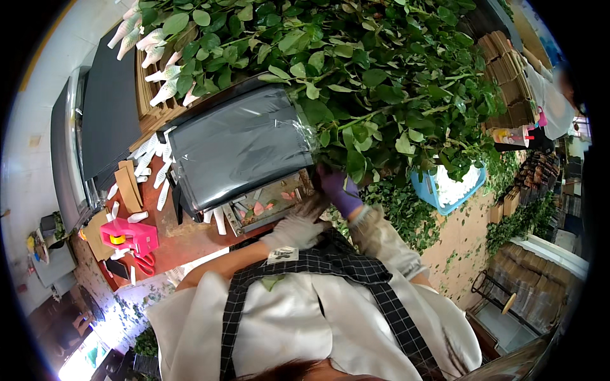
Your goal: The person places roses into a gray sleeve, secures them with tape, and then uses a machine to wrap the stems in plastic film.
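Observation:
My left hand (293,233), in a pale glove, lies low over the bench's front edge, close against my checked apron (337,263). Its fingers point right and are too smeared to read. Just above them is a brownish, blurred thing (312,206) whose kind I cannot make out. My right hand (341,192), in a purple glove, is at the near edge of a big heap of leafy green stems (381,89). Its fingers look curled, and leaves partly hide what is in them. Left of both hands, a shallow tray (270,206) holds pink petals beside a black plastic-covered block (238,149).
White sleeves (162,193) lie scattered on the red-brown bench (197,238), with a pink tape dispenser (130,236) and red scissors (145,263). Wrapped pale blooms (163,73) are stacked at far left. A blue basket (450,206) stands right; leaves litter the floor. Another person (549,105) is at far right.

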